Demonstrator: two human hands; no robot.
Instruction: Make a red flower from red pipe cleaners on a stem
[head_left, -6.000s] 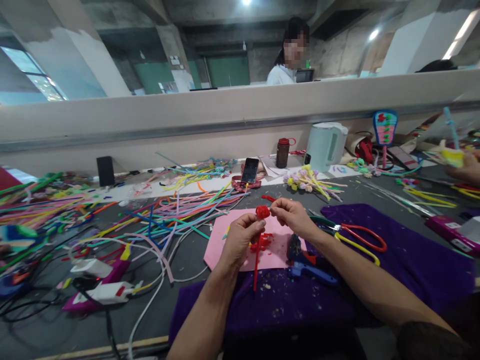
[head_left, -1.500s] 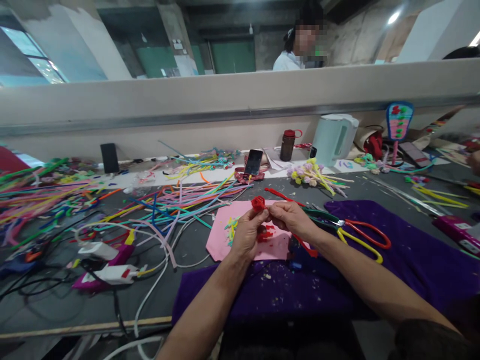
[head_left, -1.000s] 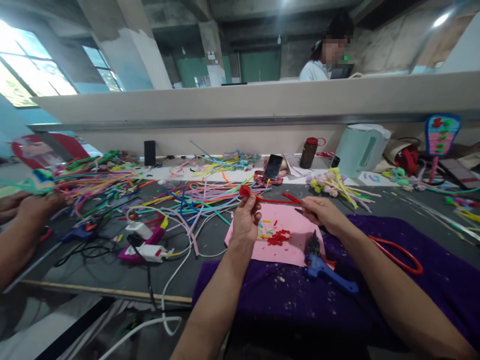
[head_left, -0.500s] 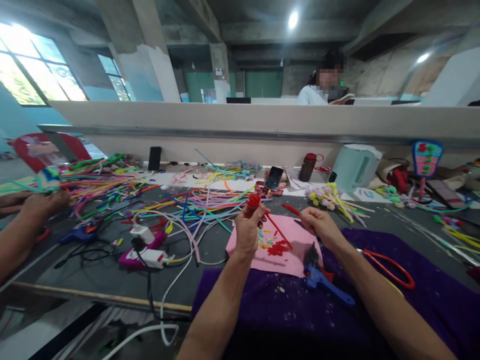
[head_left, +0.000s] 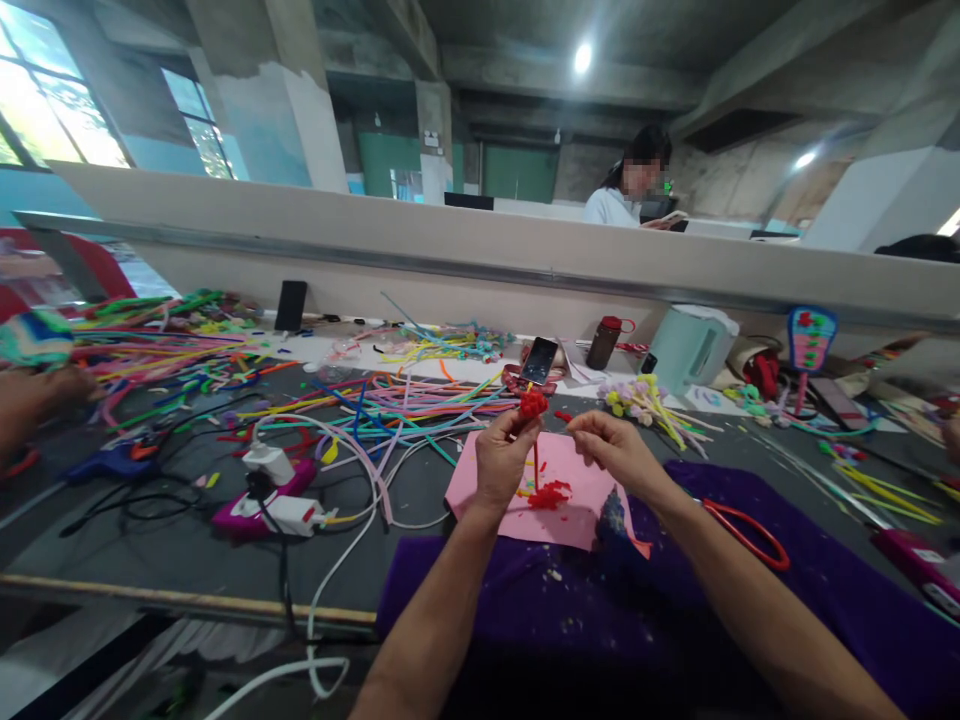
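Note:
My left hand [head_left: 504, 455] is closed round the base of a red fuzzy flower [head_left: 533, 403], which looks made of pipe cleaner. A thin red pipe cleaner [head_left: 536, 468] hangs below its fingers. Just to the right, my right hand [head_left: 607, 442] has thumb and forefinger pinched together, with a short red fuzzy piece [head_left: 562, 415] at the fingertips. Below both hands lies a pink sheet [head_left: 480, 500] with a heap of red bits [head_left: 550, 495] on it. A blue glue gun [head_left: 619, 525] rests at the sheet's right edge, partly in shadow.
Red-handled scissors [head_left: 750, 535] lie on the purple cloth [head_left: 825, 610]. Colourful pipe cleaners [head_left: 420, 400] spread across the table behind. A power strip [head_left: 277, 500] with cables is on the left. A phone [head_left: 540, 360], bottle [head_left: 604, 343] and kettle [head_left: 690, 345] stand behind. A neighbour's hand [head_left: 45, 400] shows far left.
My right hand has come closer to the flower in my left hand. The red pipe cleaner that slanted right now hangs nearly straight down. The view has shifted slightly.

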